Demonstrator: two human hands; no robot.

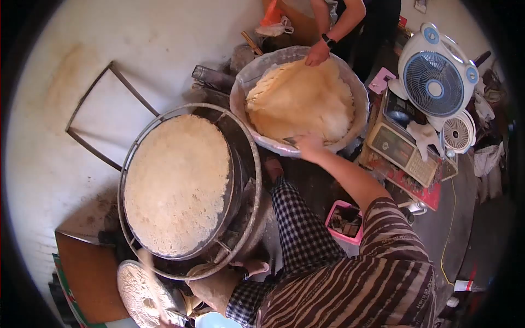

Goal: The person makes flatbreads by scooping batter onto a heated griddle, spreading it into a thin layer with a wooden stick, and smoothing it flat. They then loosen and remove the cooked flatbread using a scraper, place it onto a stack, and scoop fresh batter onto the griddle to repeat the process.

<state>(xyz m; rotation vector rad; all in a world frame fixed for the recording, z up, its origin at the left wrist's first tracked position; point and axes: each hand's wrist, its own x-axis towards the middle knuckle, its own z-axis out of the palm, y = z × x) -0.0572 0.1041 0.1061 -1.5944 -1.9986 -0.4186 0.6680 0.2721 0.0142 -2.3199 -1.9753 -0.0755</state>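
Note:
A large thin round flatbread (306, 101) lies folded over others in a wide lined basin (358, 104). At the near rim, my right hand (309, 146) touches the flatbread's edge, fingers closed beside a small dark flat piece I cannot make out. A pale layer of batter (178, 186) covers the round griddle to my left, inside a metal ring frame (257, 180). Below it, a wooden stick (149, 279), blurred by motion, slants over a batter-coated round pan (131, 281). Only a sliver of my left hand (170, 324) shows at the bottom edge, around the stick's lower end.
Another person's hand (318, 53) touches the flatbread at the basin's far side. To the right stand a white and blue fan (435, 82) and a scale (391, 142). A pink box (344, 221) sits on the floor. A bent metal bar (90, 93) leans at the wall.

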